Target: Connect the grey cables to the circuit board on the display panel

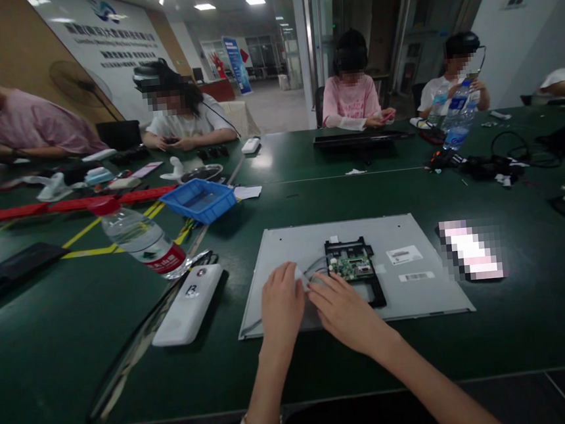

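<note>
A flat grey metal display panel (pixel 278 242) lies on the table before me. A black plastic frame (pixel 375 286) with a green circuit board (pixel 351 265) sits on it. Thin grey cables (pixel 315 266) run left from the board toward my fingers. My left hand (pixel 281 304) is closed over the panel's left part, a small whitish piece (pixel 300 275) showing at its fingertips. My right hand (pixel 351 313) reaches in beside it, fingers bent together near the cables. What lies between the fingertips is mostly hidden.
Left of the panel are a white power bank (pixel 192 309), a tilted water bottle (pixel 141 241) and a blue tray (pixel 200 203). A lit phone (pixel 471 248) lies to the right. Across the table (pixel 281 202), several people sit near a dark flat panel (pixel 360 138).
</note>
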Demonstrator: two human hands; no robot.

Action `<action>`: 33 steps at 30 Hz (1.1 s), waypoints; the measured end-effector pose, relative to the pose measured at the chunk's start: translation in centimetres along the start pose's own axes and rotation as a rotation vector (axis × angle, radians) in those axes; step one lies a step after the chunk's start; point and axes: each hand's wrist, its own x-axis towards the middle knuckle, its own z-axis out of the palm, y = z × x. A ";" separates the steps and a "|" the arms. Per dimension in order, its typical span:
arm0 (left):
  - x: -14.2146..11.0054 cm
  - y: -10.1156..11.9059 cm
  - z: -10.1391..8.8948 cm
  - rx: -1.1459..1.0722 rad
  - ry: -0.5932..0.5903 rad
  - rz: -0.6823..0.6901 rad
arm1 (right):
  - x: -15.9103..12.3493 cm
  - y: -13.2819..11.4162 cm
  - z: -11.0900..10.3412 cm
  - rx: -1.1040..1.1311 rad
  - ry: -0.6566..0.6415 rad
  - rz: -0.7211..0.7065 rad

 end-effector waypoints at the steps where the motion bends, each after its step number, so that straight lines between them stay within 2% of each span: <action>1: -0.4 0.3 0.1 0.027 -0.038 0.019 | 0.0 0.0 0.2 -0.014 -0.014 -0.013; 4: -1.6 0.8 1.0 0.074 -0.117 0.037 | -0.3 0.0 0.8 -0.039 -0.037 -0.026; 8: -2.2 0.9 2.1 0.068 -0.148 0.007 | -0.9 -0.2 1.3 -0.034 -0.030 -0.021; 14: -1.9 0.8 1.9 0.035 -0.141 -0.008 | -2.1 -0.9 1.9 -0.034 -0.009 0.017; 16: -1.9 0.7 1.7 0.022 -0.137 -0.005 | -2.5 -1.0 1.4 -0.008 -0.011 0.016; 19: -1.9 0.7 1.5 0.016 -0.131 0.003 | -3.2 -0.4 -0.5 0.063 -0.008 0.033; 22: -1.8 0.6 1.3 0.017 -0.123 -0.002 | -4.1 2.2 -3.0 0.125 0.036 0.149; 25: -1.6 0.7 0.9 -0.001 -0.070 -0.007 | -5.2 6.9 -4.6 0.150 0.085 0.357; 29: -1.9 1.3 0.1 -0.033 0.005 0.046 | -6.4 12.8 -4.8 0.194 0.060 0.499; 31: -2.2 1.6 -0.2 -0.020 -0.023 0.081 | -6.5 14.1 -4.7 0.215 0.050 0.535; 33: -2.3 1.9 -0.4 0.025 -0.073 0.095 | -6.3 14.4 -4.6 0.230 0.016 0.530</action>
